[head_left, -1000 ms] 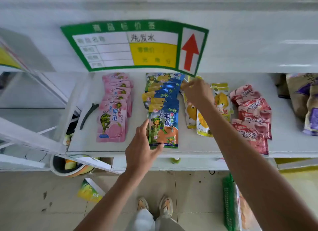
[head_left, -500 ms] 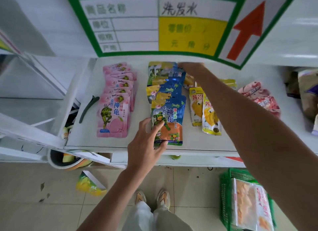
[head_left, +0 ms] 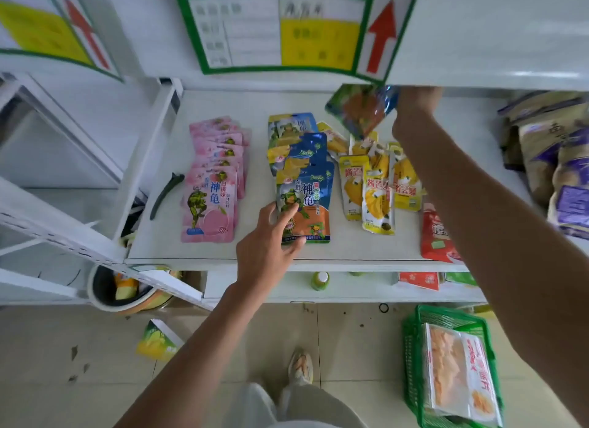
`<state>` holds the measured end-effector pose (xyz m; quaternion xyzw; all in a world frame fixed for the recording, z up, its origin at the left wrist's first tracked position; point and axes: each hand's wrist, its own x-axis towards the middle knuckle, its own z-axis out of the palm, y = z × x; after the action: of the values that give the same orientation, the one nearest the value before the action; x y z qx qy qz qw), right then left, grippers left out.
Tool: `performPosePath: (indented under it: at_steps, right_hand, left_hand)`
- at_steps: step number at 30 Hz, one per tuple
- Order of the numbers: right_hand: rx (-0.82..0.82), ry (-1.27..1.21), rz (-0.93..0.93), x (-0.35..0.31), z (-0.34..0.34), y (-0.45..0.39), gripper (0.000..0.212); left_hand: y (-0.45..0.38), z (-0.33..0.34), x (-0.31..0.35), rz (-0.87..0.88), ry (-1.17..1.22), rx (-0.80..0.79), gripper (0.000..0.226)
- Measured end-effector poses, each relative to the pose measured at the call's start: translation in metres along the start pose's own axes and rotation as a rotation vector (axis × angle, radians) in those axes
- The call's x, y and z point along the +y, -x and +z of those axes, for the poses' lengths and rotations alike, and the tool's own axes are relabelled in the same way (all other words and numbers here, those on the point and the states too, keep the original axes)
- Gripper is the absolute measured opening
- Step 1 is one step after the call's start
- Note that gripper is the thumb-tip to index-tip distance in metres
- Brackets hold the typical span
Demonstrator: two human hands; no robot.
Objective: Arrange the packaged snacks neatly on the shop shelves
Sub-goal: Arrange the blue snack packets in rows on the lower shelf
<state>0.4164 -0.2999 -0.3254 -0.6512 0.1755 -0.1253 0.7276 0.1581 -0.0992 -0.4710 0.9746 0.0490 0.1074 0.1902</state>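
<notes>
My left hand [head_left: 266,252] rests with straight fingers on the front blue pouch [head_left: 307,204] of the row on the white shelf [head_left: 366,249]. My right hand [head_left: 414,103], raised at the back, pinches a lifted blue-green pouch [head_left: 360,108] above the yellow packets [head_left: 377,191].

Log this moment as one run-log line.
left hand: fingers resting on front blue pouch | right hand: lifting blue-orange pouch at shelf back | stage: arranging blue row
</notes>
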Motion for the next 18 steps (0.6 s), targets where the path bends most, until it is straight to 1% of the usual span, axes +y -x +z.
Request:
performPosePath:
  at_steps: [1, 2, 4, 7, 8, 9, 11, 12, 13, 14, 15, 17, 18]
  right_hand:
    - [-0.009, -0.007, -0.03, -0.009, -0.008, 0.013, 0.01]
    - [-0.027, 0.043, -0.061, -0.014, -0.018, 0.029, 0.004]
    - [-0.132, 0.197, -0.1, -0.013, -0.041, 0.06, 0.014]
    - [-0.254, 0.288, -0.095, -0.011, -0.074, 0.112, 0.01]
    - [-0.29, 0.324, -0.101, -0.012, -0.083, 0.13, 0.012]
    - [-0.329, 0.351, -0.093, -0.013, -0.091, 0.149, 0.016]
    - [-0.42, 0.39, -0.096, -0.013, -0.102, 0.187, 0.021]
    - [-0.455, 0.403, -0.097, -0.016, -0.105, 0.209, 0.023]
    - [-0.475, 0.4, -0.097, -0.02, -0.107, 0.232, 0.023]
    - [-0.481, 0.401, -0.1, -0.023, -0.108, 0.253, 0.022]
    - [-0.48, 0.391, -0.125, -0.029, -0.11, 0.276, 0.018]
    - [-0.484, 0.326, -0.159, -0.04, -0.119, 0.322, 0.006]
    - [-0.501, 0.281, -0.157, -0.044, -0.127, 0.344, 0.005]
  left_hand:
    - [0.002, -0.002, -0.001, 0.001, 0.021, -0.013, 0.07]
    - [0.004, -0.006, 0.0, 0.001, 0.039, -0.022, 0.071]
    - [0.006, -0.017, 0.001, -0.017, 0.068, -0.019, 0.072]
    - [0.009, -0.047, 0.011, -0.093, 0.184, 0.081, 0.061]
    - [0.011, -0.059, 0.018, -0.103, 0.266, 0.097, 0.058]
    - [0.016, -0.072, 0.027, -0.097, 0.377, 0.079, 0.056]
    - [0.029, -0.104, 0.046, -0.097, 0.653, -0.062, 0.053]
    - [0.036, -0.12, 0.054, -0.113, 0.803, -0.146, 0.048]
    - [0.044, -0.132, 0.06, -0.128, 0.922, -0.196, 0.041]
    - [0.053, -0.143, 0.064, -0.131, 0.979, -0.197, 0.032]
    - [0.063, -0.153, 0.067, -0.123, 0.992, -0.165, 0.023]
    - [0.087, -0.171, 0.066, -0.128, 1.028, -0.113, 0.007]
    - [0.099, -0.18, 0.065, -0.136, 1.064, -0.093, 0.007]
